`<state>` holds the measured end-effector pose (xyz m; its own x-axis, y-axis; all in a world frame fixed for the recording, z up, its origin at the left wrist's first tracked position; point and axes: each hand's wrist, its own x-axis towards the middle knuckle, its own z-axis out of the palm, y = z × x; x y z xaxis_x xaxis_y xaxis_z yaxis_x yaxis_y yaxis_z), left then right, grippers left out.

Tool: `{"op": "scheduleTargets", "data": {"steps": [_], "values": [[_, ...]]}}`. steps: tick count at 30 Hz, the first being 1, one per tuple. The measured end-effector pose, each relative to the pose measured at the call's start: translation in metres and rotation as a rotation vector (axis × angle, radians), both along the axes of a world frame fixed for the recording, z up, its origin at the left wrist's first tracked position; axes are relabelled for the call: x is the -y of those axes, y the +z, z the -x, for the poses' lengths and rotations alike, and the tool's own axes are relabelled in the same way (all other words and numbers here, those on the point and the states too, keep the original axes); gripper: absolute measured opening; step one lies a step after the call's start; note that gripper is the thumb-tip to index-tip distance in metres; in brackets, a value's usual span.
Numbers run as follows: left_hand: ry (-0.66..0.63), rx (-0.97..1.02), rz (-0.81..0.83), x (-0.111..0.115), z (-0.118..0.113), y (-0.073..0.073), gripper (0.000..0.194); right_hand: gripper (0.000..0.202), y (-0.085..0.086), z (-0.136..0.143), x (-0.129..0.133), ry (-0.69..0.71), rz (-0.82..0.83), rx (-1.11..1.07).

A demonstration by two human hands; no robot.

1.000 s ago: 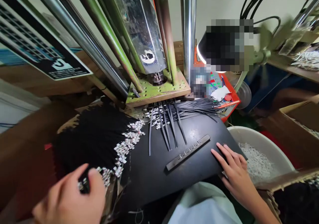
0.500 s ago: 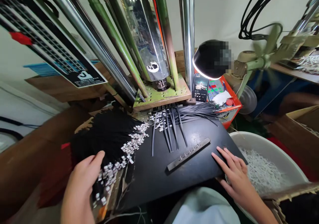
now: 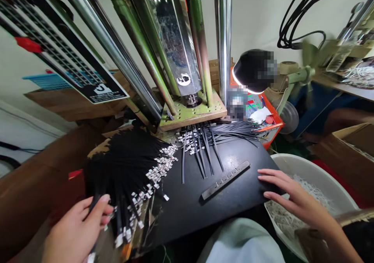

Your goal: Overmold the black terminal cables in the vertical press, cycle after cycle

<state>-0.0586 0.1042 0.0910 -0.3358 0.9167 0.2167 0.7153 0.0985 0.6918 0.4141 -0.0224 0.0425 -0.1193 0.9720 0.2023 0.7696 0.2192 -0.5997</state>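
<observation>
Brown cardboard (image 3: 58, 105) stands against a pale wall at far left, beyond the heap of black cables (image 3: 125, 154). At the heap's near end, the left hand (image 3: 77, 226) has dropped lower since half a second ago, when it lay over the cables; its fingers now pinch dark strands, though how many cannot be told. Beside it several cables have swung out of line, and one loose connector (image 3: 166, 197) now juts alone over the black bench (image 3: 184, 218). This suggests that cables are being parted from the heap. Most of them lie slanting from far left, white connectors (image 3: 157, 169) facing right, while those beside the hand point almost straight toward the person; which way the held strands point is unclear. Farther right, separate cables (image 3: 183, 161) reach out from beneath the green plate (image 3: 195, 117), tips toward the person. Next comes the metal bar (image 3: 226, 180), its long axis diagonal from near left to far right. Lastly, the right hand (image 3: 292, 195) has shifted rightward to the bench edge and white tub (image 3: 344, 195), fingers spread and holding nothing.
</observation>
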Motion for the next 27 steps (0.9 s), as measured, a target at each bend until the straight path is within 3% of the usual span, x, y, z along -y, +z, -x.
{"op": "scheduleTargets", "data": {"steps": [2,4,7,10,13,15,17,20,22,24,27], "values": [[0.033,0.593,0.045,0.009,-0.033,0.009,0.031,0.027,0.013,0.019,-0.006,0.036,-0.084,-0.129],[0.002,1.035,0.000,0.020,-0.079,0.016,0.034,0.029,0.023,0.050,-0.015,0.127,-0.227,-0.262],[-0.079,1.267,0.066,0.041,-0.153,0.012,0.038,0.045,0.029,0.107,-0.035,0.324,-0.515,-0.338],[-0.275,1.179,0.263,0.061,-0.205,-0.007,0.031,0.036,0.029,0.149,-0.055,0.351,-0.698,-0.331],[-0.411,1.107,0.374,0.072,-0.224,-0.027,0.035,0.036,0.029,0.158,-0.063,0.215,-0.608,-0.298],[-0.465,1.041,0.374,0.074,-0.221,-0.035,0.036,0.042,0.029,0.149,-0.059,0.196,-0.399,-0.288],[-0.556,0.827,0.403,0.074,-0.212,-0.036,0.031,0.048,0.025,0.135,-0.052,0.201,-0.110,-0.392],[-0.819,0.423,0.549,0.075,-0.198,-0.028,0.020,0.048,0.009,0.117,-0.041,0.270,0.346,-0.779],[-0.979,0.276,0.595,0.076,-0.195,-0.023,0.024,0.042,-0.006,0.111,-0.037,0.285,0.542,-1.066],[-1.007,0.243,0.548,0.078,-0.196,-0.023,0.026,0.036,-0.018,0.110,-0.035,0.200,0.574,-1.268],[-0.923,0.359,0.425,0.079,-0.201,-0.034,0.025,0.029,-0.024,0.111,-0.034,-0.065,0.415,-1.386]]}}
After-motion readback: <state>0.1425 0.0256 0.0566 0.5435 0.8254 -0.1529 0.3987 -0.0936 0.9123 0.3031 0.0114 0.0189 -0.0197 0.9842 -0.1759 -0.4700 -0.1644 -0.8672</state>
